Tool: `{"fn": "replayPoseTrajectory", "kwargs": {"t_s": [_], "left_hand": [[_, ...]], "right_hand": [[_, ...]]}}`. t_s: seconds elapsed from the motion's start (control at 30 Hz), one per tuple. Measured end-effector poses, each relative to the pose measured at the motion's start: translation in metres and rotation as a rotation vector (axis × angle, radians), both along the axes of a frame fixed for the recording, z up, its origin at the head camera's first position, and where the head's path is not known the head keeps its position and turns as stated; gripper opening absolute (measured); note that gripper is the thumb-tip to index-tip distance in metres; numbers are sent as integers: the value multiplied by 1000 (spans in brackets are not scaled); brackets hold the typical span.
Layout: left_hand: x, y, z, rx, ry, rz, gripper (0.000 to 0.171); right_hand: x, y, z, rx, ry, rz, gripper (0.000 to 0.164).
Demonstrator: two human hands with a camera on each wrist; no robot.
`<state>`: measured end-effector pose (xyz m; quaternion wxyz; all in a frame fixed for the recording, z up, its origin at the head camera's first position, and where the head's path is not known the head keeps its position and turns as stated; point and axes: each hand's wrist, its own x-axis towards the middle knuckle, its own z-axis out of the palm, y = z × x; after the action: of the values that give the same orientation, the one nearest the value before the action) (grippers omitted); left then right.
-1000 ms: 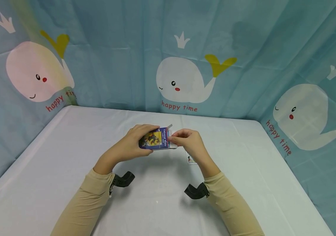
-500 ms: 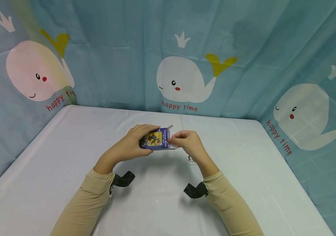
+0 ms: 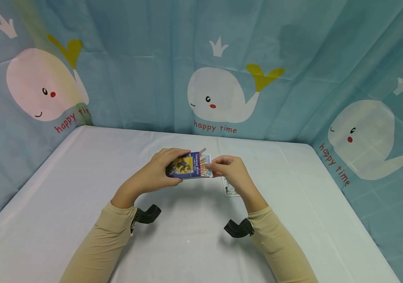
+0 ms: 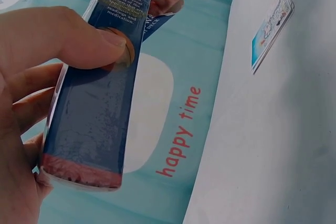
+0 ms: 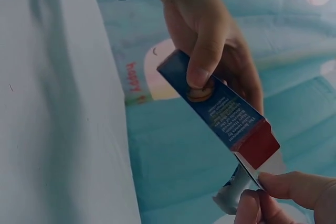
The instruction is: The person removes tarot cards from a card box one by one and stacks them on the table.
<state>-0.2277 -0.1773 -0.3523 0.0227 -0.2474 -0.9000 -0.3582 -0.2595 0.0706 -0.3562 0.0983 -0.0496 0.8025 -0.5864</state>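
Note:
My left hand (image 3: 160, 169) grips a blue tarot card box (image 3: 183, 166), its thumb pressed on the narrow side in the left wrist view. The box lies sideways in the air, open end toward the right. A tarot card (image 3: 204, 165) with a picture of several rods sticks partway out of that end. Thumb and fingers of my right hand (image 3: 231, 169) pinch the card's outer edge. In the right wrist view, a red side flap (image 5: 257, 145) stands out beside the card (image 5: 248, 170). Below the right hand, a small stack of cards (image 4: 273, 30) lies on the table.
A white cloth covers the table (image 3: 173, 251). Behind it hangs a blue curtain (image 3: 134, 86) printed with whales. Each wrist carries a black camera mount, such as the left mount (image 3: 148, 214).
My right hand has moved slightly right, and the card has slid further out of the box, so its picture shows. The left hand and box have barely shifted.

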Motion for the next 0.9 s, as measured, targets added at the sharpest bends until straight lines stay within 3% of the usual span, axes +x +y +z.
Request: {"fn": "replayPoseTrajectory", "kwargs": {"t_s": [0.9], "left_hand": [[-3,-2,-3,-9,-1,11,79]], "right_hand": [[0,19,-4,-84,-17,9,27]]}}
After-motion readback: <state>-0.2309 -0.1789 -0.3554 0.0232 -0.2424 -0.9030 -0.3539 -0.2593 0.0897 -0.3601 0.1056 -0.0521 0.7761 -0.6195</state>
